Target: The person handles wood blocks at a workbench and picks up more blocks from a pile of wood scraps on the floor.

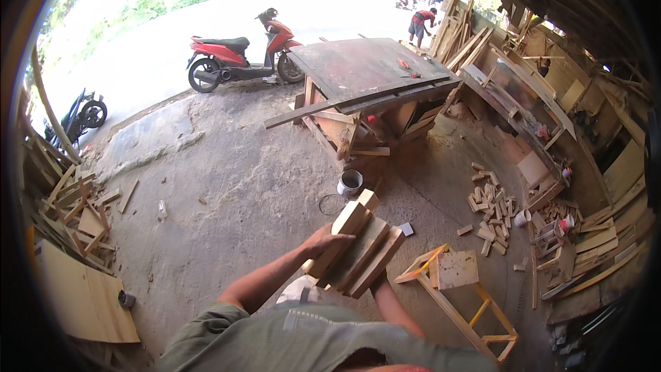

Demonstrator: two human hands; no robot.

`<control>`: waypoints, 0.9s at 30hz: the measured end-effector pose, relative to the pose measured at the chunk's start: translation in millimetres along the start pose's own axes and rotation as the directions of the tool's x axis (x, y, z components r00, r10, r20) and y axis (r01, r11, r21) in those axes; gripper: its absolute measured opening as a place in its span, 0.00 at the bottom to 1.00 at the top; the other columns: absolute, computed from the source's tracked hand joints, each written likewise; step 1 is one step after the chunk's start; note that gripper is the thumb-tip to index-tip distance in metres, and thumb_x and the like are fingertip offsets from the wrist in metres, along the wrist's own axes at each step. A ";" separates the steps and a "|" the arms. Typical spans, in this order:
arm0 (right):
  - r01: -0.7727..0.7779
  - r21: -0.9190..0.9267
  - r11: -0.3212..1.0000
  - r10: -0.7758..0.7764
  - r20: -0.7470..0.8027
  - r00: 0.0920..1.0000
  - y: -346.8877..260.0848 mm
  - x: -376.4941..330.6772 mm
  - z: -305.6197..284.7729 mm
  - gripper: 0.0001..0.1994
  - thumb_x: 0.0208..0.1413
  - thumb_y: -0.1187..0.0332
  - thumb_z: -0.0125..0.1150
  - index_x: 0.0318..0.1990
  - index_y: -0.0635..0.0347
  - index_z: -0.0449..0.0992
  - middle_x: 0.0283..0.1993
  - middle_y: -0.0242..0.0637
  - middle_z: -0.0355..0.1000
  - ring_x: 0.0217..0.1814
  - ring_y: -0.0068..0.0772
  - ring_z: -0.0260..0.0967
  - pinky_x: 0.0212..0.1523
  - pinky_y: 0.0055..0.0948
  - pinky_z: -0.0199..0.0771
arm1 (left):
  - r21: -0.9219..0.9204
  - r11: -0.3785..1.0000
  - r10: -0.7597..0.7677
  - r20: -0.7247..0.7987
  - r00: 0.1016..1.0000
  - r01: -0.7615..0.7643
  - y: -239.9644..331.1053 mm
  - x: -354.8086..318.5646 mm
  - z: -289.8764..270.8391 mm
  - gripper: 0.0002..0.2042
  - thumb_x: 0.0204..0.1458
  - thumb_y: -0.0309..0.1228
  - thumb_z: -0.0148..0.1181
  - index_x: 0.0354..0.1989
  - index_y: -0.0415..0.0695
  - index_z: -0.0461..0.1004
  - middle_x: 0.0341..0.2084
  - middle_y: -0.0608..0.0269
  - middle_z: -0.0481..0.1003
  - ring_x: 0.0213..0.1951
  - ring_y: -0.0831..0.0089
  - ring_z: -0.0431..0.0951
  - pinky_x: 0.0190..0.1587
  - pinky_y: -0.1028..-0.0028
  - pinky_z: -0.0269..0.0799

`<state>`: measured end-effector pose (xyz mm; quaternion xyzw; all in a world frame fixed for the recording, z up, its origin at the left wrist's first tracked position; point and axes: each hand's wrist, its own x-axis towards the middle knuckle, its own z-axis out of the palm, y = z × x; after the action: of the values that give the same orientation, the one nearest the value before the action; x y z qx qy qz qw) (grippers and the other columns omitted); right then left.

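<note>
A bundle of several short wooden blocks (367, 246) is carried in front of my body, the pieces lying side by side and slightly uneven at their ends. My left hand (329, 243) is closed round the bundle's left side, its thumb over the top of the outer block. On the right, my right hand (379, 284) supports the bundle from beside and below; its fingers are hidden behind the wood. Beyond the blocks a grey bucket (350, 182) stands on the floor near a thin wire loop. A small pale block (406, 229) lies just right of the bundle.
A large worktable (385, 69) stands ahead, with a long plank jutting left. To the right are a yellow-edged wooden frame (457, 270) and a heap of cut blocks (494, 210). Scrap wood (82, 220) lines the left. A red scooter (241, 55) and a distant person (420, 24) are outside.
</note>
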<state>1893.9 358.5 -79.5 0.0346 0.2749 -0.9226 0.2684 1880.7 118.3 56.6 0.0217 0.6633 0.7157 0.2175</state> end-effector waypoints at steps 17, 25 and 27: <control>-0.389 -0.324 0.862 0.409 -0.006 0.912 -213.0 469.0 64.9 0.38 0.68 0.32 0.38 0.71 0.53 0.63 0.63 0.47 0.72 0.63 0.46 0.71 0.65 0.49 0.74 | -0.309 0.947 -0.088 -0.508 0.857 -0.086 116.7 315.8 -206.3 0.36 0.52 0.45 0.73 0.63 0.37 0.65 0.51 0.52 0.76 0.50 0.65 0.79 0.51 0.61 0.78; -0.421 -0.588 0.691 0.384 -0.196 0.902 -411.4 796.1 74.7 0.42 0.65 0.28 0.37 0.70 0.54 0.65 0.60 0.49 0.73 0.59 0.47 0.73 0.61 0.49 0.75 | -0.479 0.835 -0.044 -0.547 0.836 -0.270 229.6 568.7 -291.9 0.28 0.60 0.46 0.64 0.64 0.42 0.69 0.48 0.54 0.79 0.48 0.61 0.83 0.51 0.56 0.81; -0.418 -0.667 0.617 0.319 -0.273 0.907 -477.9 883.8 90.5 0.43 0.65 0.27 0.37 0.69 0.55 0.65 0.60 0.49 0.73 0.58 0.47 0.73 0.60 0.49 0.76 | -0.624 0.735 -0.050 -0.441 0.896 -0.265 260.5 652.0 -328.1 0.29 0.60 0.49 0.64 0.63 0.44 0.71 0.48 0.55 0.80 0.49 0.60 0.83 0.52 0.54 0.81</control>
<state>901.3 226.8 43.8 0.0426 0.6132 -0.6638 0.4261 1112.5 25.1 99.5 -0.1763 0.3898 0.9037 0.0163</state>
